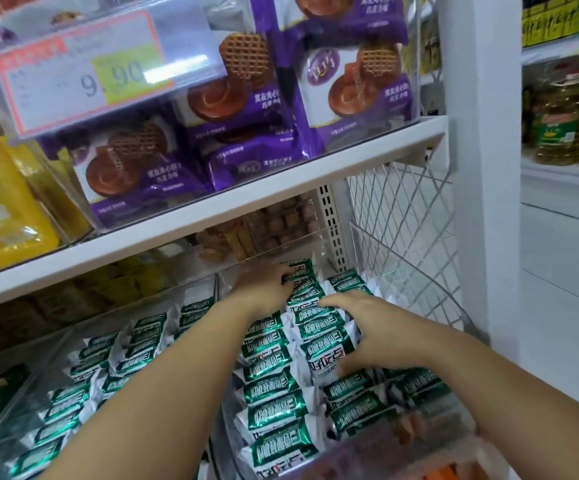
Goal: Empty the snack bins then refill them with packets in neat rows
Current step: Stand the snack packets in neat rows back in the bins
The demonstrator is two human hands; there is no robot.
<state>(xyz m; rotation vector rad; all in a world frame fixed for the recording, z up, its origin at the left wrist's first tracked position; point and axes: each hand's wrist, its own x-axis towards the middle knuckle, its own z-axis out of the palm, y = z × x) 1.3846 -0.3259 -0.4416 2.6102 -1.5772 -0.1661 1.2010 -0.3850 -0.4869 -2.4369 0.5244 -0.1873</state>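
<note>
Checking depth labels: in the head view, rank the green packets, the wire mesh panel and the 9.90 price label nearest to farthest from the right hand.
1. green packets: directly under the right hand, touching it.
2. wire mesh panel: just to its right.
3. price label: far up and left, overhead.

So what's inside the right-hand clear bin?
Green-and-white packets in rows fill the clear bin, with the left hand and right hand resting on them. Anything under the top layer or beneath the hands is covered.
</note>
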